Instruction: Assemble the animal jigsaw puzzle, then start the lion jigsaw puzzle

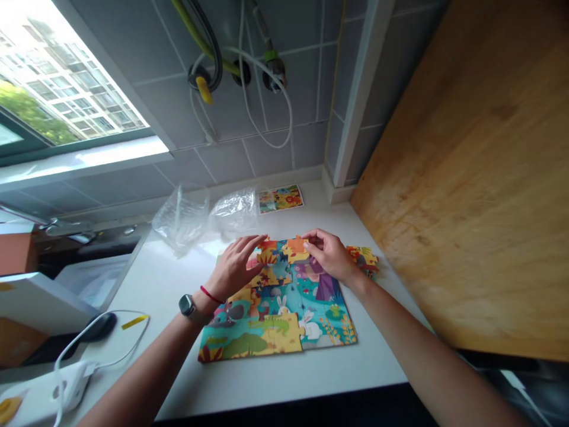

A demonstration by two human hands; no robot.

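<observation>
A colourful jigsaw puzzle (284, 302) with rabbits, a crocodile and plants lies largely joined on the white counter. At its far edge, my right hand (326, 252) pinches an orange and yellow puzzle piece (297, 249) between thumb and fingers. My left hand (237, 267) hovers over or rests on the puzzle's far left part, fingers stretched and thumb apart. Close to its fingertips is an orange-red piece (267, 252); whether they touch it I cannot tell. Loose pieces (364, 258) lie in a small heap right of the puzzle, partly behind my right wrist.
Behind the puzzle lie crumpled clear plastic bags (182, 219) and a small picture card (281, 198). A wooden panel (466, 178) rises on the right. To the left are a sink (95, 273), a white power strip (48, 388) and a cable. Hoses and cords hang on the tiled wall.
</observation>
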